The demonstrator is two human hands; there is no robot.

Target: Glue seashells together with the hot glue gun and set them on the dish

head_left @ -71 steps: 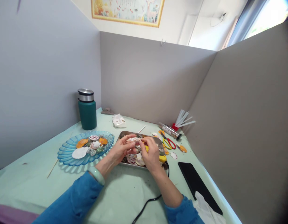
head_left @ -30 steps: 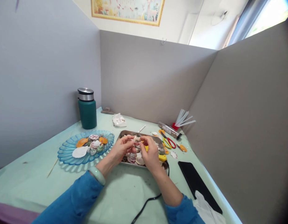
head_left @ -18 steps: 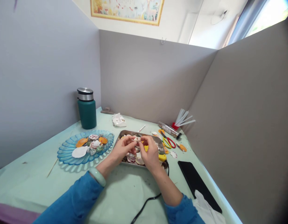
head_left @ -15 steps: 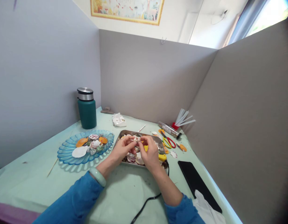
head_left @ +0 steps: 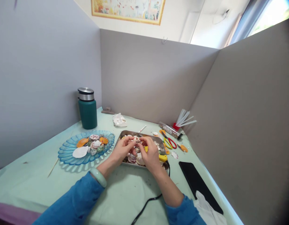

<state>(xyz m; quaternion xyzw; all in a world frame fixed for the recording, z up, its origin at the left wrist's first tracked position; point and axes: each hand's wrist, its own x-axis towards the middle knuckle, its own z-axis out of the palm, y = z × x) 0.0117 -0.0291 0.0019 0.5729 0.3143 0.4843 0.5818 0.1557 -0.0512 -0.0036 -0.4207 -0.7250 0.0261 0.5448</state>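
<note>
Between the fingertips of my left hand (head_left: 122,150) and my right hand (head_left: 150,152) is a small white seashell (head_left: 136,139) with reddish-brown marks. Both hands are closed in a pinch on it. They hover over a metal tray (head_left: 130,165) filled with shells. Larger shells (head_left: 140,159) lie in the tray below my fingers. A yellow glue gun (head_left: 162,158) rests at the tray's right side, partly hidden by my right hand, with a black cord (head_left: 147,202) running toward me.
Left is a blue scalloped plate (head_left: 64,157) with shells; behind it stands a green bottle (head_left: 87,114). Scissors (head_left: 169,142), a clear tube (head_left: 170,130), glue sticks (head_left: 183,118) and orange shell pieces (head_left: 183,148) lie right. A black phone (head_left: 198,184) and white tissue (head_left: 207,207) are nearer me.
The small shell has turned slightly between my fingertips, and my fingers have shifted a little. Both hands stay over the tray; the other things have not moved.
</note>
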